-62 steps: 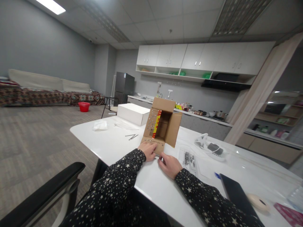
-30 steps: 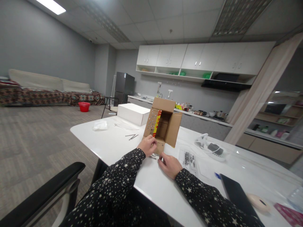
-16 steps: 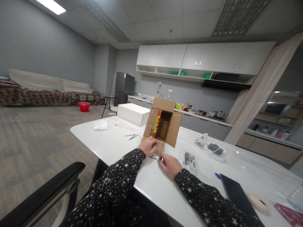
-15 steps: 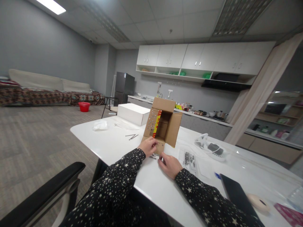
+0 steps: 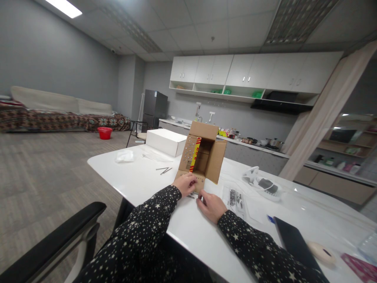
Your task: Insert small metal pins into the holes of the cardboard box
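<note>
A cardboard box (image 5: 216,163) stands on the white table with its flaps spread and its opening towards me. Small shiny studs dot its left flap, beside a yellow and red strip (image 5: 194,155). My left hand (image 5: 185,184) rests at the lower flap (image 5: 200,184), fingertips pinched together; anything between them is too small to name. By that flap's near right corner is my right hand (image 5: 212,205), its fingers bent closed, their tips partly hidden. Thin metal pieces (image 5: 191,195) lie between the hands. A few dark, thin rods (image 5: 164,170) lie farther left.
Behind the box sits a white carton (image 5: 166,141), with crumpled white plastic (image 5: 124,156) to its left. On the right are a clear tray of small dark parts (image 5: 235,199), a white corded device (image 5: 266,186), a black tablet-like slab (image 5: 294,241) and a beige rounded object (image 5: 321,252).
My left fingers have shifted very slightly at the lower flap. The box and my right hand look the same.
</note>
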Available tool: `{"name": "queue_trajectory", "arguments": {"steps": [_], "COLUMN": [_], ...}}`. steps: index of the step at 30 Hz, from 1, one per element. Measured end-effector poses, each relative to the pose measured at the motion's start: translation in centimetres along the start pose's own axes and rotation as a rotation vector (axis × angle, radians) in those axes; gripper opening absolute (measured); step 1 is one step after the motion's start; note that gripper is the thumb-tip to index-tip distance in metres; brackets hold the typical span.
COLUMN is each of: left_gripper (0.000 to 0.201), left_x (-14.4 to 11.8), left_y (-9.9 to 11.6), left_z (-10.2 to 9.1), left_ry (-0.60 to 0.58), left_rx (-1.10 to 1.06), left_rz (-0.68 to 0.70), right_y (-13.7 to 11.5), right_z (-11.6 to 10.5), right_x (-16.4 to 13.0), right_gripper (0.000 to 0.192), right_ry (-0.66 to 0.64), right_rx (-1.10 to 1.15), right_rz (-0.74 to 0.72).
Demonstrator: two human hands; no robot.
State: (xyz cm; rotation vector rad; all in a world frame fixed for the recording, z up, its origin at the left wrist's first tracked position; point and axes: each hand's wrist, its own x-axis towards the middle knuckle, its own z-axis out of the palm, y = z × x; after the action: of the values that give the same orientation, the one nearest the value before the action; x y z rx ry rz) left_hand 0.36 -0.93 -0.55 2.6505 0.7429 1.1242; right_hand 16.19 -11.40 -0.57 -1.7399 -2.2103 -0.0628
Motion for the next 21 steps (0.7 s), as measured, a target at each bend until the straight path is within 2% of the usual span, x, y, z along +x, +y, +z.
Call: {"name": "queue_trajectory", "arguments": {"steps": [9,21], "left_gripper": [0.02,0.017], "left_x": [0.05,0.1], "left_y": [-0.35,-0.37], "left_z": [0.39,0.51], "left_ry": [0.101,0.084], "left_rx": [-0.061,-0.073], "left_rz": [0.011,0.014], "right_y": [-0.23,-0.15], "right_z": [-0.23,-0.11], "right_x": [-0.01,0.01], "right_gripper": [0.016,0.015], "right_ry": [-0.014,0.0], "right_rx": [-0.012,0.009], "right_rz": [0.013,0.01]}}
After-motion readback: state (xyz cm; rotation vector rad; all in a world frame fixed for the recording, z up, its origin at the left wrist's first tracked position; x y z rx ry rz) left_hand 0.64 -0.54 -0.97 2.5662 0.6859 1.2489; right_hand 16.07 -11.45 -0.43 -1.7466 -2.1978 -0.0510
